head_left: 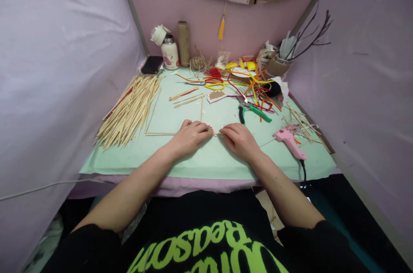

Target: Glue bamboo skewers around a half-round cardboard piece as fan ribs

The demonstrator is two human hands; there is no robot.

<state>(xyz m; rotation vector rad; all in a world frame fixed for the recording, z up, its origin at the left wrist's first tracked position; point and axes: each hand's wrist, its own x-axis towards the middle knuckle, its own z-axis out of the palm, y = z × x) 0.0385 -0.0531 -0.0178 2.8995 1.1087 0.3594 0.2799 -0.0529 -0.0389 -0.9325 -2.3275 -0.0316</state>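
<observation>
My left hand (192, 137) is at the middle of the table, its fingers closed on a small brown cardboard piece (210, 130) with a scalloped edge. My right hand (240, 140) is just to the right, thumb and forefinger pinched at a thin wooden stick (161, 134) that runs sideways beneath both hands. Another thin stick (201, 109) points away from me behind my left hand. The fingers hide where the cardboard and sticks meet. Behind the hands lies a similar cardboard piece (217, 96) with a pale border.
A large pile of wooden sticks (129, 109) covers the left side. Green-handled pliers (254, 110), yellow-handled scissors (213, 85) and coloured pipe cleaners (258, 88) lie behind. A pink glue gun (290, 140) rests at right. A bottle (170, 53) and twine ball (198, 63) stand at the back.
</observation>
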